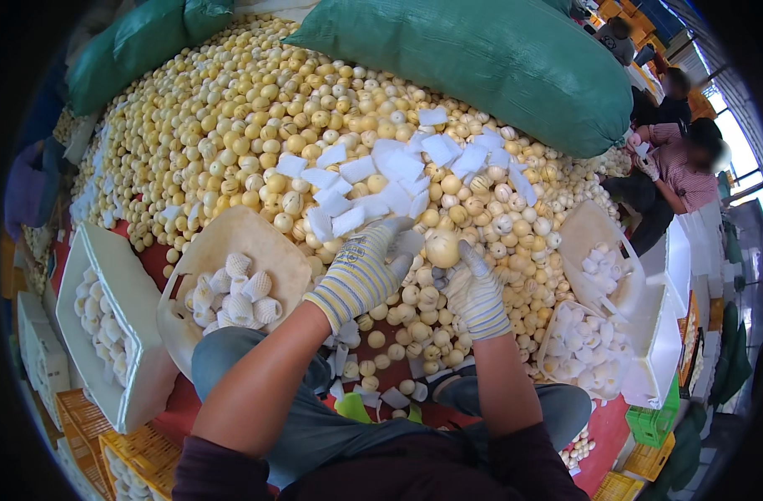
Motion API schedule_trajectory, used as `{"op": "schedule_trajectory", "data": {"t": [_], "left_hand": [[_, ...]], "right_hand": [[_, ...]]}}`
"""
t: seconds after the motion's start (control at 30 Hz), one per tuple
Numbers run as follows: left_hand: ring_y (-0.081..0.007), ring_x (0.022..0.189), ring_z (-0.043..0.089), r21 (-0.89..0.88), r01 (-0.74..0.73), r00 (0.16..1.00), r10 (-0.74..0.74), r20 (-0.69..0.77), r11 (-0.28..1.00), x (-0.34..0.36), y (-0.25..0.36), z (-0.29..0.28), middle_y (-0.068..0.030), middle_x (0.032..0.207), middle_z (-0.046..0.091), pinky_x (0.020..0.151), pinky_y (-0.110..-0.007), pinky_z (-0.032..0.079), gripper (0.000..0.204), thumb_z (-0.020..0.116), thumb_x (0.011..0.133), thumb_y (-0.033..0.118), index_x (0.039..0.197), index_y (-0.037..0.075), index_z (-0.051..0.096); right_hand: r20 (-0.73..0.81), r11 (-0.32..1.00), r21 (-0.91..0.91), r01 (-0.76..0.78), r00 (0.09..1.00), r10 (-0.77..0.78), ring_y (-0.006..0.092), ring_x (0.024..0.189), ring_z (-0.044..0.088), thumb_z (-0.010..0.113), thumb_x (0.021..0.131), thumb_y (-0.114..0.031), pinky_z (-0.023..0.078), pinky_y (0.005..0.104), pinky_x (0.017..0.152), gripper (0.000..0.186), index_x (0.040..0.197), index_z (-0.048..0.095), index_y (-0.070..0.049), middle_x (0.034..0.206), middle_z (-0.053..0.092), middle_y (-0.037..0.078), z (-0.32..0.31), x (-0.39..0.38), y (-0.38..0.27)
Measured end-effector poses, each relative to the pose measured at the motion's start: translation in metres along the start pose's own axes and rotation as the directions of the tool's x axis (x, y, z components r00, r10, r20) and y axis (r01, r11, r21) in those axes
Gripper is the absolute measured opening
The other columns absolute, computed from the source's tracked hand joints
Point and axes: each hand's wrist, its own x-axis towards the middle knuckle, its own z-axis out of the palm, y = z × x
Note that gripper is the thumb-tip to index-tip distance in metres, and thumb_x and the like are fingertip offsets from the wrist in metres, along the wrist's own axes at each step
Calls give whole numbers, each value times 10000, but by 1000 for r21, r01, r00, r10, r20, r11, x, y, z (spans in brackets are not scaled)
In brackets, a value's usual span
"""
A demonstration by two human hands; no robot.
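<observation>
Both my hands wear white knitted gloves with yellow and grey stripes. My right hand (475, 294) grips a round pale-yellow fruit (442, 249), its fingers along the fruit's right side and underneath. Just left of it, my left hand (361, 271) is closed on a whitish foam sleeve (406, 243), partly hidden by the fingers. Loose flat foam sleeves (394, 163) lie scattered on the large fruit pile (256, 108) beyond my hands. A cream plastic basket (294, 263) beside my left forearm holds several fruits in white foam nets (235, 292).
Green stuffed sacks (482, 63) lie along the pile's far side. A white foam box (152, 334) of wrapped fruit stands at left. More baskets of wrapped fruit (588, 346) and a green crate (653, 417) are at right. Another person (678, 171) sits at far right.
</observation>
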Motion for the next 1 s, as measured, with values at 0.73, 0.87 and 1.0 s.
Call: {"op": "schedule_trajectory", "data": {"t": [0.73,0.87,1.0], "left_hand": [[-228,1138,594,-921,173,960,150,237,348,-22,31,-13,-164,1295,543,848,-310,576,901,796,807,327,1460,-61,311],[-240,1182,574,-897,256,928,167,332,360,-25,32,-21,-167,1370,495,901,-323,553,929,826,772,267,1479,-31,303],[-205,1133,592,-835,161,947,154,280,526,-20,34,-16,-98,1240,591,974,-317,489,876,848,746,230,1458,30,378]], "right_hand": [[136,919,-6,395,911,-390,231,1171,560,634,948,-167,461,364,1036,373,1258,525,8,1216,584,106,25,-53,-4],[455,987,142,81,880,-138,280,1264,488,811,745,-322,417,432,1069,775,1368,450,-35,1335,531,102,49,-50,8],[412,961,149,235,868,-276,293,1235,515,822,766,-268,401,425,1110,747,1353,443,-4,1290,528,173,40,-44,5]]}}
